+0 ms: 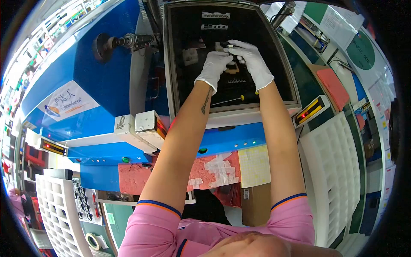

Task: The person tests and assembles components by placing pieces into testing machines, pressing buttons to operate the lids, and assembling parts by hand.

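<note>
My left hand [215, 67] and my right hand [251, 61], both in white gloves, are close together over a dark framed work bed [184, 85]. The right thumb and fingers are pinched at a small dark piece with a pale end [230, 46]. My left fingers are curled closed just beside it; what they hold, if anything, is hidden. Below the hands lies a tan, frame-like part [232, 67]. A greyish clear block [190, 56] sits left of the left hand. Nearer the front edge lies a thin tool with a yellow handle [242, 97], perhaps a screwdriver.
A metal rim [295, 85] borders the bed. Black-and-yellow sensor bars [309, 112] flank the front. Blue machine housing [107, 85] rises at left. White gridded trays [334, 171] stand at both sides. Pink foam [137, 176] lines the near edge.
</note>
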A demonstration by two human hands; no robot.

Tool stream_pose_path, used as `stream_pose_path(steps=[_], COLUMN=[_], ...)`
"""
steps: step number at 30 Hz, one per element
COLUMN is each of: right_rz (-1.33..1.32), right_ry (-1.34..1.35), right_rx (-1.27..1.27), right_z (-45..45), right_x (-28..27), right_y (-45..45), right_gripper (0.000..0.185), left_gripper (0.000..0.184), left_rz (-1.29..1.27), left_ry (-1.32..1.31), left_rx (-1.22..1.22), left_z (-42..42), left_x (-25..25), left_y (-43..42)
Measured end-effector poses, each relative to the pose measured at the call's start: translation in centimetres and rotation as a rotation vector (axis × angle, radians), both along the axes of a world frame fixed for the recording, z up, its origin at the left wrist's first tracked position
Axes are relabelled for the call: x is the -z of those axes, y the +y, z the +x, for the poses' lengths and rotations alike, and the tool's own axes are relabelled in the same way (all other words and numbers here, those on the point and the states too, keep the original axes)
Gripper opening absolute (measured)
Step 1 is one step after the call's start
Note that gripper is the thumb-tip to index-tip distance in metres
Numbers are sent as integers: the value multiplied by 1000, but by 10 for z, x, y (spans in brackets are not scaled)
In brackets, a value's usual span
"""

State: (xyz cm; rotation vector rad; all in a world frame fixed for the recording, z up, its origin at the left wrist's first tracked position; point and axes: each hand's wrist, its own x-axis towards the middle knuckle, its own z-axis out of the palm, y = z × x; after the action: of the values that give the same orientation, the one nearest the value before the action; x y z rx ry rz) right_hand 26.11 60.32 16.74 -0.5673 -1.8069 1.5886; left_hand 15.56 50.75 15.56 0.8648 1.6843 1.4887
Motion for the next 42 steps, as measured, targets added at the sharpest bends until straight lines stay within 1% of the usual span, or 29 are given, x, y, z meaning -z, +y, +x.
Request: stream_pose_path(steps=[4,7,8,9,10,11,12,13,14,17,18,21,22,26,29,30,33,34,37,38,41,42], right_rz=[16,-79,-77,-65,-55,-44,-43,-48,-53,-60,-60,-64,-66,-75,-78,-80,-87,-90,-94,-96,-97,-94], right_ry=[44,245,244,198,150,105,105,112,120,122,113,103,103,103,86,71,54,55,65,76,86,86], right_rx=[27,-18,-21,-21,-16,-8,-1,-6,-14,-25,-24,-18,-13,-12,-7,-1,11,13,10,2,-13,-22], right_z=[2,1,0,-1,0,2,3,3,2,0,0,1,0,-1,-2,-2,-2,-2,-2,-1,-2,-2], right_x=[-1,-1,-2,-3,-3,-3,-2,-2,-1,-1,-2,0,1,4,4,4,4,4,0,-1,0,1], right_y=[0,4,3,0,-3,-4,-2,-1,0,1,1,3,4,7,8,8,8,8,4,2,4,6], right_gripper=[34,33,33,32,32,32,32,32,32,33,33,32,32,32,31,30,30,31,31,31,32,32], left_gripper=[33,27,27,19,17,17,17,20,20,25,25,29,29,34,38,38,36,36,33,33,30,30], left_rz=[31,42,45,237,426,427,233,39,40,-135,-137,-376,-378,-332,170,168,457,457,464,465,214,215], left_ry=[-43,105,104,201,294,292,279,266,269,347,348,470,470,345,-138,-140,-310,-313,-390,-391,-227,-227], left_rx=[68,47,43,-176,-392,-385,-391,-397,-393,-297,-298,-428,-428,-347,-170,-167,-25,-24,146,147,150,151], left_z=[-4,-6,-15,-29,-39,-46,-54,-57,-57,-60,-59,-51,-52,-54,-45,-39,-23,-22,-25,-23,-10,-10], left_x=[1,0,7,20,30,27,21,16,18,22,21,14,12,2,1,3,9,10,18,15,-1,0], left_y=[3,1,7,15,19,12,4,-1,2,3,4,9,8,2,-5,-5,0,0,6,5,-4,-3])
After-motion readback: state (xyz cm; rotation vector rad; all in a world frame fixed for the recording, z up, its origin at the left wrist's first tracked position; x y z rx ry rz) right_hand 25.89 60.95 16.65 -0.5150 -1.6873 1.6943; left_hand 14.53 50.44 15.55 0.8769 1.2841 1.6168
